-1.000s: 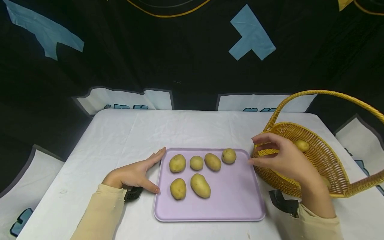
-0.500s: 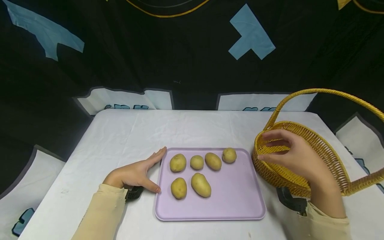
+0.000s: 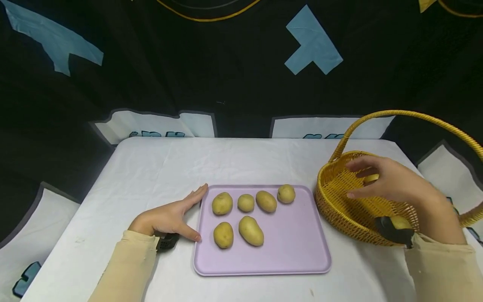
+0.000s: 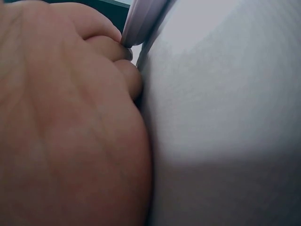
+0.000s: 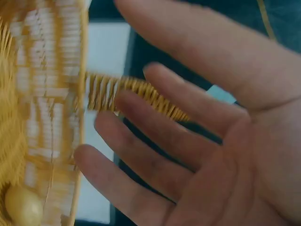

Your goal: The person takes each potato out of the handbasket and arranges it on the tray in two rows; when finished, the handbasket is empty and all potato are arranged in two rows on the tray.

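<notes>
A lilac tray point(image 3: 294, 253) carries several yellow potatoes, four-sided rows aside, with a large oblong potato point(image 3: 250, 231) in front and a small round potato point(image 3: 286, 193) at the back right. My left hand point(image 3: 167, 217) touches the tray's left edge, thumb and fingers spread. Over the yellow wicker basket point(image 3: 332, 209) hovers my right hand point(image 3: 400, 181), its fingers apart and nothing between them, as the right wrist view also shows. Inside the basket I see one potato point(image 3: 371, 178) partly behind that hand and another potato point(image 3: 400, 222) near the wrist.
The basket's tall arched handle point(image 3: 407, 112) rises over my right hand. A white cloth covers the table point(image 3: 226, 161). Behind it hangs a black curtain point(image 3: 226, 75) with blue shapes.
My right hand has moved right, from the gap between tray and basket to above the basket's inside. The left hand stays at the tray edge, and the potatoes on the tray keep their places.
</notes>
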Demonstrator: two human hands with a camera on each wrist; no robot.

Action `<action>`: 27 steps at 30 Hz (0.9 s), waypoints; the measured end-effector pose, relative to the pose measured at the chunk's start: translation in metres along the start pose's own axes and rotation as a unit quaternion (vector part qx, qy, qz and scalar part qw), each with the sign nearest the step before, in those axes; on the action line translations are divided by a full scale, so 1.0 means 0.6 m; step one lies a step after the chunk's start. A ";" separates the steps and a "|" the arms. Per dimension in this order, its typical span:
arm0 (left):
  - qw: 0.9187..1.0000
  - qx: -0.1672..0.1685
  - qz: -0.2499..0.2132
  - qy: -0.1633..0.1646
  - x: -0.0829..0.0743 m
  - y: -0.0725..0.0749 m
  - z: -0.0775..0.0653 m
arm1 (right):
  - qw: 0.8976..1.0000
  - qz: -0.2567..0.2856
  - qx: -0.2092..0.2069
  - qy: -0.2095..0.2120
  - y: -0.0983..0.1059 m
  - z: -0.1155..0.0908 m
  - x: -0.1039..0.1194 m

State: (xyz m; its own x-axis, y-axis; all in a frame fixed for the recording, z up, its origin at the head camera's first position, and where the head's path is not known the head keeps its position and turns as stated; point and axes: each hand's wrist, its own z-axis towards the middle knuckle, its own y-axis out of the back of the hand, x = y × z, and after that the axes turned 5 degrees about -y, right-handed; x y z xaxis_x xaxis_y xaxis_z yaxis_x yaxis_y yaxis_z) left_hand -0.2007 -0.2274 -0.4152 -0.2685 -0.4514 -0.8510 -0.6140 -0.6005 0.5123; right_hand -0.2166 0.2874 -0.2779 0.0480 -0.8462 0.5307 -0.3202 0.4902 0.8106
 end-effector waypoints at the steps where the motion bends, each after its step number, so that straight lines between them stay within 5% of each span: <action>1: 1.000 -0.001 -0.001 0.000 0.000 0.000 -0.001 | 1.000 -0.009 0.013 0.002 0.007 0.007 -0.005; 7: 1.000 -0.007 -0.005 0.007 0.002 0.000 -0.004 | 0.997 -0.043 0.060 0.000 0.032 0.048 -0.034; 16: 1.000 -0.005 -0.006 0.001 0.002 -0.001 -0.003 | 0.989 -0.114 0.058 -0.068 0.043 0.073 -0.074; 27: 1.000 -0.005 -0.004 -0.001 0.001 -0.001 0.000 | 0.988 -0.089 0.069 -0.110 0.027 0.094 -0.115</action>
State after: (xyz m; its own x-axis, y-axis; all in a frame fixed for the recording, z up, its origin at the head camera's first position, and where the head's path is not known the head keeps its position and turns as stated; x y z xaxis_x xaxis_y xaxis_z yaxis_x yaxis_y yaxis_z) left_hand -0.2005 -0.2271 -0.4165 -0.2649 -0.4458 -0.8550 -0.6087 -0.6104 0.5068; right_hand -0.2784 0.3423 -0.3153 -0.0861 -0.9488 0.3040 -0.4522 0.3091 0.8367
